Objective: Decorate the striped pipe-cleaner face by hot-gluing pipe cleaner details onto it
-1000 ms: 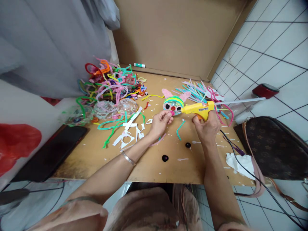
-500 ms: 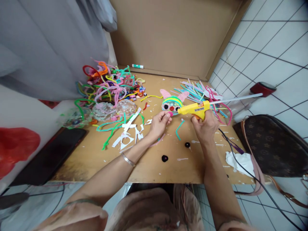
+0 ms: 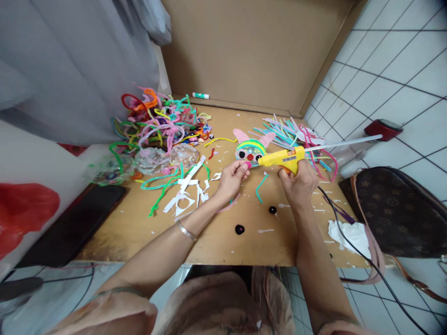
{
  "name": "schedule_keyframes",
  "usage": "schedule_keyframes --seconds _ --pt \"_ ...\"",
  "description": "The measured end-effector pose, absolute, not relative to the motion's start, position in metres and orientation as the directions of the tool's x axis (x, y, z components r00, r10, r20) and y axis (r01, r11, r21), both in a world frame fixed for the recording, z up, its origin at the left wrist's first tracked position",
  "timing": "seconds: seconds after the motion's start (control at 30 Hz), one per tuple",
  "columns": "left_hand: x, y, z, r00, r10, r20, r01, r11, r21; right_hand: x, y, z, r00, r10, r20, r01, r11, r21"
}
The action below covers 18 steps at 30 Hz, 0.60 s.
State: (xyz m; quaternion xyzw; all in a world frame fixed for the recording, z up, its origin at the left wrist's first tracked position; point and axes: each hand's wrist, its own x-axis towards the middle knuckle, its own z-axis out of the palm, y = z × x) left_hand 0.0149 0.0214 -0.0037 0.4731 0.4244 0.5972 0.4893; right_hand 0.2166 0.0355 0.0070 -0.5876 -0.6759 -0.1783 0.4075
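Observation:
My left hand [image 3: 232, 179] pinches a small pink pom-pom [image 3: 247, 164] between thumb and fingertips. Wrapped round the handle of a yellow glue gun [image 3: 282, 158] is my right hand [image 3: 299, 182]; a long clear glue stick [image 3: 344, 142] juts from the gun's back. The nozzle points left, close to the pom-pom; whether they touch I cannot tell. Just behind lies an animal face [image 3: 251, 146] with pink ears, a green and yellow band, black-and-white eyes and a red nose. The gun and my left hand hide its lower edge.
Tangled pipe cleaners [image 3: 164, 121] heap up at the back left, with white paper scraps [image 3: 188, 186] in front. More pipe cleaners [image 3: 279, 128] lie at the back right. Two black pom-poms [image 3: 239, 229] rest nearer me. A brown handbag [image 3: 401, 209] and the gun's black cable [image 3: 337, 223] occupy the right.
Both hands, the pom-pom and the glue gun hold almost the same position. The whole view has shifted very slightly.

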Motion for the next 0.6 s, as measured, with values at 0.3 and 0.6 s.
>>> schedule_keyframes --seconds 0.3,0.6 --pt "0.0172 0.018 -0.0028 -0.069 0.989 0.129 -0.181 -0.14 0.974 0.2176 0.0375 0.0059 0.022 0.623 0.782 0.94 0.254 -0.229" --pt "0.0175 0.0189 -0.0027 -0.084 0.988 0.128 -0.177 -0.141 0.974 0.2168 0.0364 0.0063 0.034 0.634 0.772 0.928 0.267 -0.26"
